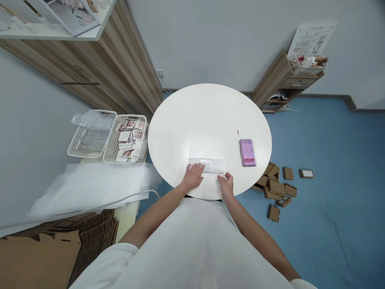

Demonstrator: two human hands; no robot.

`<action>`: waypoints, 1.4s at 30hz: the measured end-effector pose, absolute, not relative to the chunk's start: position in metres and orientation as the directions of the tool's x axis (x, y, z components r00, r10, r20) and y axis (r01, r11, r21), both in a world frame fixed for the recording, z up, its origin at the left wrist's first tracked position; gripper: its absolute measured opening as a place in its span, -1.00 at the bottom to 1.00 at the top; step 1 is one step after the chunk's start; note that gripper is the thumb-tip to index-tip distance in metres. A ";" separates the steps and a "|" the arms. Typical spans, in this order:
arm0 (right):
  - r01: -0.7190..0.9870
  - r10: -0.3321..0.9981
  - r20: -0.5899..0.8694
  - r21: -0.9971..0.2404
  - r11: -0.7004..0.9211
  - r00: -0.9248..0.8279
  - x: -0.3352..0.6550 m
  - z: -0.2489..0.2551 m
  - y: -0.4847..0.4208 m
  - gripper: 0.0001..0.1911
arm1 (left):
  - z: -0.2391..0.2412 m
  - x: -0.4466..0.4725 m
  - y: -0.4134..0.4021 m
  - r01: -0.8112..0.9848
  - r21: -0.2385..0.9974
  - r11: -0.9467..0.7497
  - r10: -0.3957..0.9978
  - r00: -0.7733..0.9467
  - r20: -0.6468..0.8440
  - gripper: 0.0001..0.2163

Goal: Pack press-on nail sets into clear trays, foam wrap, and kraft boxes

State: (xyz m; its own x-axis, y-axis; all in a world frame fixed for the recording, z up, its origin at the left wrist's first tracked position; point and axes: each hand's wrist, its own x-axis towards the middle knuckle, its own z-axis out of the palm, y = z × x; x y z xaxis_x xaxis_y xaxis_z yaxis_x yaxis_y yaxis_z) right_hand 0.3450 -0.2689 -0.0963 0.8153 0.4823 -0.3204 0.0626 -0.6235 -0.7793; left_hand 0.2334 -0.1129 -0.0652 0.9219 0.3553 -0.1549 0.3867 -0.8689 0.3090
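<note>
A thin white sheet [214,165], folded into a narrow strip on its near side, lies on the white round table [207,108] in front of me. My left hand [194,176] rests flat on the left part of the strip, fingers stretched out. At the strip's near right corner, my right hand [227,184] has its thumb and fingers curled around the edge. A small whitish patch shows in the middle of the strip; what it is I cannot make out. To the right on the table lies a blurred purple pack [248,153].
Left of the table stand a basket of printed packets [110,146] and a basket of clear plastic pieces [72,145]. Nearer are stacked white sheets [99,182] and flat cardboard [39,257]. Small brown boxes [276,187] lie on the floor to the right. A grey cable [129,196] crosses the sheets.
</note>
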 end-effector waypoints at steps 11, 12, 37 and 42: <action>-0.600 0.163 -0.673 -0.725 -0.337 0.722 0.369 -0.065 -0.210 -0.03 | -0.064 0.234 -0.114 0.395 0.248 -0.885 0.358 0.916 -0.181 -0.45; -0.606 0.201 -0.679 -0.727 -0.324 0.707 0.373 -0.063 -0.209 -0.10 | -0.064 0.234 -0.114 0.394 0.246 -0.886 0.359 0.917 -0.174 -0.45; 0.371 0.809 -0.289 -0.775 -0.512 0.512 0.374 -0.074 -0.200 -0.64 | -0.070 0.215 -0.113 0.736 0.671 0.087 0.864 0.280 -0.419 -0.38; 0.474 0.837 -0.213 -0.742 -0.474 0.504 0.364 -0.080 -0.200 -0.65 | -0.073 0.236 -0.110 0.551 0.667 0.501 0.767 0.074 -0.637 -0.30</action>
